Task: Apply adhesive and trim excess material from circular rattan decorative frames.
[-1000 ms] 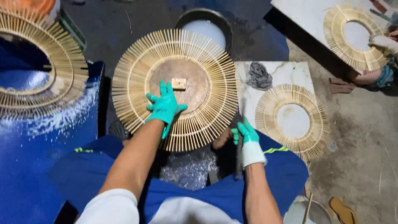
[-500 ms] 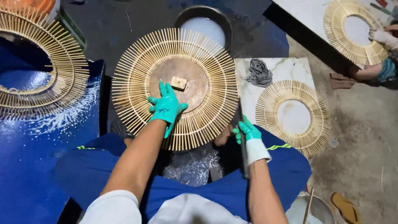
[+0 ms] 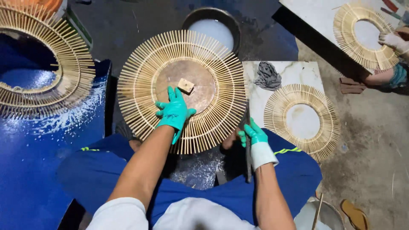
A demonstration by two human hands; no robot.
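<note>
Bamboo sunburst ring sits dead centre in my view, lying flat on a round brown work disc just ahead of the knees. Left hand, in a teal glove, presses flat with fingers spread on the ring's near inner edge and on the disc, pinning rather than gripping. Beside its fingertips a small pale wooden block rests at the middle of the disc.

Right hand, gloved too, is closed around a dark slim tool at the ring's near right edge; I can't tell what sort of tool it is.

My read on handling: this ring looks light but brittle, many thin slats fanned out, with tips that would likely snap or splay if pinched. I'd take it by the inner band where the slats meet, or carry it flat on an open palm, never by the outer tips.

Off the right, a smaller ring lies on a pale marble slab, with a grey rag at the slab's far edge. A bowl of white liquid stands beyond the disc. Far right corner, another person's hand works a further ring on a white board. At the left edge another large ring rests on blue sheeting.
</note>
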